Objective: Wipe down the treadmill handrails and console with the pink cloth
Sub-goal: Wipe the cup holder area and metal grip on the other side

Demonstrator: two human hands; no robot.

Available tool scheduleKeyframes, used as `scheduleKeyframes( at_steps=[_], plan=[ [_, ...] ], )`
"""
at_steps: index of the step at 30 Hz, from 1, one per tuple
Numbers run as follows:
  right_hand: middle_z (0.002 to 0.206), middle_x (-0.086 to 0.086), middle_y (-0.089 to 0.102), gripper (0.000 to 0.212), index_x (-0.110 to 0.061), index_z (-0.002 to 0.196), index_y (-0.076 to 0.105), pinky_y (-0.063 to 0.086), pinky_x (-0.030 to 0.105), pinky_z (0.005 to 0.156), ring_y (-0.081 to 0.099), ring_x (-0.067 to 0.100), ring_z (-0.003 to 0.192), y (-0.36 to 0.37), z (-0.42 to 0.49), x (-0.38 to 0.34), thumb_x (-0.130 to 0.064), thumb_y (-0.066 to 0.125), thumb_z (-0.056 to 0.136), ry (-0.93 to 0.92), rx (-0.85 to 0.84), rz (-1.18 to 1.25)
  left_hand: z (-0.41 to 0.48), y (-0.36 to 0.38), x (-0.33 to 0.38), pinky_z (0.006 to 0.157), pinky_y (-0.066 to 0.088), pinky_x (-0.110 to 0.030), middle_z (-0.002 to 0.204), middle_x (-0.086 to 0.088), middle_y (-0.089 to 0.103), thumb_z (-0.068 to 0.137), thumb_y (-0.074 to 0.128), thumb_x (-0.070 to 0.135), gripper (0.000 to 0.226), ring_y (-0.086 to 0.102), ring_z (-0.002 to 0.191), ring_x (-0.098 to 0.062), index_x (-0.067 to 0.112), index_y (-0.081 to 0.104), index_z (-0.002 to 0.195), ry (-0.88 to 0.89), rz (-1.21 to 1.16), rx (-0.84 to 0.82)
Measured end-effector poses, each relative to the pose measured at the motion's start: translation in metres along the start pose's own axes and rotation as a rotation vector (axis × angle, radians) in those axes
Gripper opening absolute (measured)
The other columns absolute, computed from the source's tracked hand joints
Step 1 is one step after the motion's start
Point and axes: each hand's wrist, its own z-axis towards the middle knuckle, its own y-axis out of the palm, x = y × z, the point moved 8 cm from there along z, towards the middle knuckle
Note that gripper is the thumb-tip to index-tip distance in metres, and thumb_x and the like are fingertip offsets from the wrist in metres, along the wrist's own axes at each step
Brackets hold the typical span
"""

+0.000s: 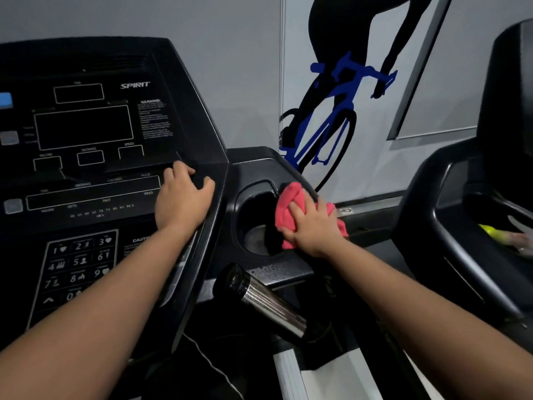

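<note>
The black treadmill console (pixel 95 145) fills the left half of the view, with dark display panels and a number keypad below. My left hand (pixel 181 200) rests on the console's right edge, its fingers curled over a ridge of the panel. My right hand (pixel 313 226) grips the bunched pink cloth (pixel 290 203) and presses it on the right rim of the round cup holder (pixel 253 226) in the console's side tray. A chrome and black handrail grip (pixel 265 301) juts out below the tray.
A second black machine (pixel 467 215) stands close on the right, with a yellow object (pixel 494 232) in its tray. A grey wall with a blue cyclist mural (pixel 331 111) stands behind. The treadmill's light side rail (pixel 326 376) shows at the bottom.
</note>
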Motion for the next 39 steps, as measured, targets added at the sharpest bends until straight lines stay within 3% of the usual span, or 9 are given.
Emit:
scheduleKeyframes(
  at_steps=[6, 11, 15, 21, 25, 28, 31, 36, 39],
  plan=[
    [0.159, 0.005, 0.0, 0.099, -0.031, 0.148, 0.02, 0.015, 0.055, 0.111, 0.011, 0.038, 0.141, 0.007, -0.053, 0.015, -0.08, 0.001, 0.064, -0.006, -0.005, 0.035, -0.001, 0.0, 0.002, 0.071, 0.034, -0.035, 0.121, -0.012, 0.048, 0.091, 0.05, 0.037, 0.039, 0.054, 0.099, -0.033, 0.01, 0.046, 0.118, 0.011, 0.018, 0.007],
    [0.154, 0.012, 0.011, 0.081, -0.024, 0.146, 0.021, 0.03, 0.052, 0.107, 0.033, 0.044, 0.13, 0.007, -0.014, 0.047, -0.071, 0.04, 0.083, 0.175, -0.014, 0.259, -0.001, 0.0, 0.001, 0.071, 0.033, -0.035, 0.121, -0.013, 0.048, 0.091, 0.05, 0.037, 0.039, 0.054, 0.101, -0.034, 0.009, 0.046, 0.118, 0.001, 0.024, 0.013],
    [0.156, 0.008, 0.006, 0.079, -0.024, 0.149, 0.013, 0.032, 0.059, 0.102, 0.031, 0.048, 0.127, 0.005, 0.014, 0.043, -0.067, 0.034, 0.087, 0.315, -0.057, 0.223, -0.002, 0.0, 0.001, 0.073, 0.033, -0.036, 0.121, -0.014, 0.048, 0.09, 0.05, 0.037, 0.039, 0.054, 0.102, -0.036, 0.009, 0.046, 0.117, -0.015, 0.018, 0.007],
    [0.158, -0.001, 0.008, 0.066, -0.036, 0.149, 0.016, 0.009, 0.064, 0.109, 0.0, 0.041, 0.142, 0.003, -0.024, 0.011, -0.065, 0.026, 0.091, 0.053, 0.01, 0.093, -0.003, -0.001, 0.002, 0.072, 0.034, -0.036, 0.122, -0.012, 0.048, 0.091, 0.049, 0.038, 0.04, 0.054, 0.102, -0.033, 0.01, 0.046, 0.12, -0.017, 0.017, 0.005],
    [0.158, -0.004, 0.009, 0.092, -0.037, 0.147, 0.023, 0.013, 0.058, 0.111, 0.005, 0.037, 0.143, 0.011, -0.066, 0.016, -0.079, 0.002, 0.067, 0.004, 0.007, 0.074, -0.003, -0.001, 0.002, 0.071, 0.034, -0.036, 0.122, -0.012, 0.049, 0.091, 0.05, 0.037, 0.04, 0.054, 0.101, -0.032, 0.009, 0.046, 0.119, -0.013, 0.008, 0.004],
    [0.158, 0.001, 0.007, 0.093, -0.034, 0.147, 0.025, 0.021, 0.052, 0.112, 0.018, 0.038, 0.139, 0.013, -0.072, 0.038, -0.084, 0.021, 0.068, 0.018, -0.029, 0.158, -0.003, -0.001, 0.002, 0.07, 0.035, -0.037, 0.121, -0.012, 0.049, 0.091, 0.05, 0.037, 0.039, 0.054, 0.099, -0.031, 0.009, 0.047, 0.119, -0.017, 0.003, 0.003],
    [0.156, 0.006, 0.004, 0.084, -0.034, 0.148, 0.016, 0.028, 0.051, 0.11, 0.029, 0.042, 0.133, 0.016, -0.057, 0.061, -0.071, 0.048, 0.079, 0.109, -0.122, 0.339, -0.003, -0.001, 0.002, 0.069, 0.034, -0.036, 0.121, -0.011, 0.049, 0.091, 0.05, 0.037, 0.039, 0.053, 0.096, -0.028, 0.01, 0.047, 0.119, -0.023, -0.001, 0.002],
    [0.156, 0.015, 0.01, 0.08, -0.022, 0.148, 0.021, 0.004, 0.059, 0.111, 0.019, 0.039, 0.139, 0.005, -0.01, 0.066, -0.072, 0.029, 0.085, 0.252, -0.004, 0.115, -0.002, 0.0, 0.002, 0.07, 0.034, -0.037, 0.121, -0.011, 0.049, 0.091, 0.049, 0.036, 0.039, 0.052, 0.097, -0.028, 0.01, 0.046, 0.119, -0.032, 0.001, 0.006],
    [0.157, 0.018, 0.002, 0.07, -0.017, 0.149, 0.025, 0.009, 0.049, 0.116, 0.009, 0.039, 0.142, -0.003, -0.004, 0.045, -0.059, 0.031, 0.092, 0.13, 0.124, 0.098, -0.003, 0.0, 0.002, 0.07, 0.034, -0.037, 0.121, -0.011, 0.049, 0.091, 0.049, 0.036, 0.039, 0.051, 0.095, -0.026, 0.009, 0.046, 0.119, -0.028, 0.004, 0.006]
  ],
)
